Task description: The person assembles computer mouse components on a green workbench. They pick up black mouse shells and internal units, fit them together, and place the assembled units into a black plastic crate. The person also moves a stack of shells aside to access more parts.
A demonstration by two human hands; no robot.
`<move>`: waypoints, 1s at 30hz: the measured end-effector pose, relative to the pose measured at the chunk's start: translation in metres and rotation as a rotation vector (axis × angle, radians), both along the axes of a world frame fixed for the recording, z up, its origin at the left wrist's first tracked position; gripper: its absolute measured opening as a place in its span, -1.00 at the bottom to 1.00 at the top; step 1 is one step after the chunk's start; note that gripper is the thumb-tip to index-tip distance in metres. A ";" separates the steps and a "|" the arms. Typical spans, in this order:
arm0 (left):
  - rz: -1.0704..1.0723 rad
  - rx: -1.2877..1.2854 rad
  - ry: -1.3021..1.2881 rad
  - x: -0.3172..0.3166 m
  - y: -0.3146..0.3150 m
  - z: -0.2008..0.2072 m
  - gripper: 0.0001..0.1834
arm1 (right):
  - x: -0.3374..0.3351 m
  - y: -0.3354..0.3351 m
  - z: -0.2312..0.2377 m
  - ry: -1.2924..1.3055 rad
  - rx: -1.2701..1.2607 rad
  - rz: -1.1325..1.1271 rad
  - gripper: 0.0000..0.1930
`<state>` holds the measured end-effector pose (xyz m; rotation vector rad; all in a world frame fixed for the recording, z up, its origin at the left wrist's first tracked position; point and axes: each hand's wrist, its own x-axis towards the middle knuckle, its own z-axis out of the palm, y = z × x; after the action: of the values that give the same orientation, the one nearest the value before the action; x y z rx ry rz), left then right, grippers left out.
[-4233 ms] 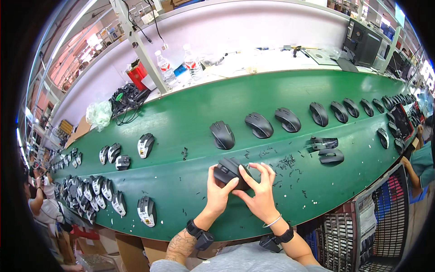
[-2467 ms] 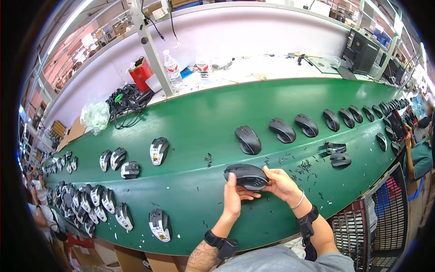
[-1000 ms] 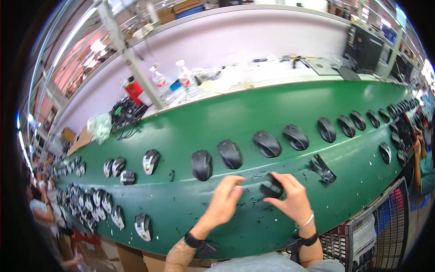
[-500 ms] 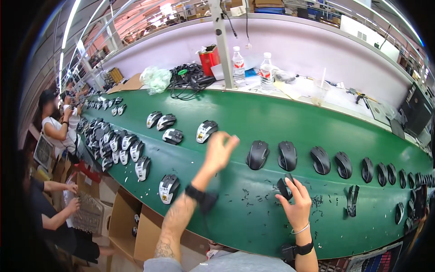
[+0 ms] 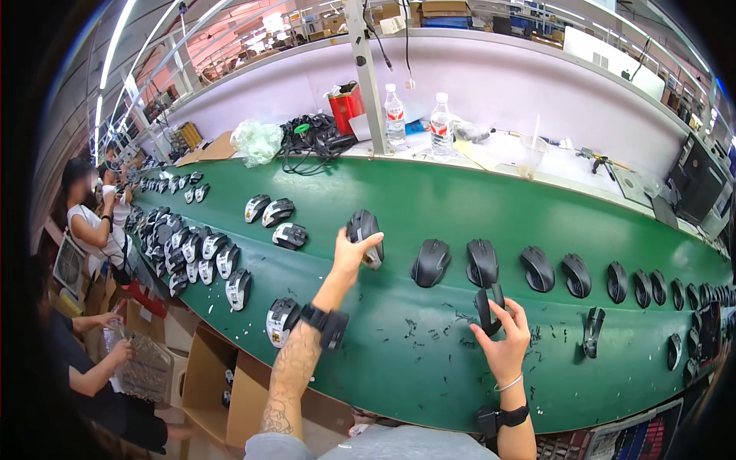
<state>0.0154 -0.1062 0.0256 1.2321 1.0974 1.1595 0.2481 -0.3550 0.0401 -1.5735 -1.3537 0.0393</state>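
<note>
Our left hand [image 5: 354, 253] reaches out over the green tabletop [image 5: 429, 199], fingers wrapped around a black computer mouse [image 5: 363, 232] lifted at the left end of a row of finished black mice [image 5: 481, 263]. Just below that row, our right hand [image 5: 506, 337] pinches a black mouse shell piece [image 5: 486, 307] upright among scattered small black scraps [image 5: 418, 330].

Your left hand [image 5: 354, 253] grips a black mouse [image 5: 364, 234] w/ pale underside showing, lifted and tilted, just left of the black mouse row [image 5: 483, 262] on the green belt. Your right hand [image 5: 506, 337] holds a slim black shell piece [image 5: 487, 307] upright, just below that row.
</note>
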 end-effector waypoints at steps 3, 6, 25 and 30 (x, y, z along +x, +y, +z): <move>-0.287 -0.338 -0.585 -0.004 -0.048 0.007 -0.52 | -0.009 0.001 0.003 0.103 -0.016 0.043 -0.46; -0.264 -0.482 -0.640 0.014 -0.070 -0.003 -0.53 | -0.013 0.002 0.001 0.136 -0.026 0.062 -0.42; -0.262 -0.441 -0.355 0.071 -0.119 -0.012 -0.52 | -0.015 0.003 -0.007 0.396 0.013 0.083 -0.34; -0.272 -0.378 -0.434 0.074 -0.143 -0.014 -0.64 | -0.030 0.005 -0.010 0.377 -0.015 0.106 -0.37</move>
<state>0.0891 -0.2490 0.0115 0.7595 0.7485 0.9027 0.2178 -0.3496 0.0298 -1.4195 -1.1375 0.3925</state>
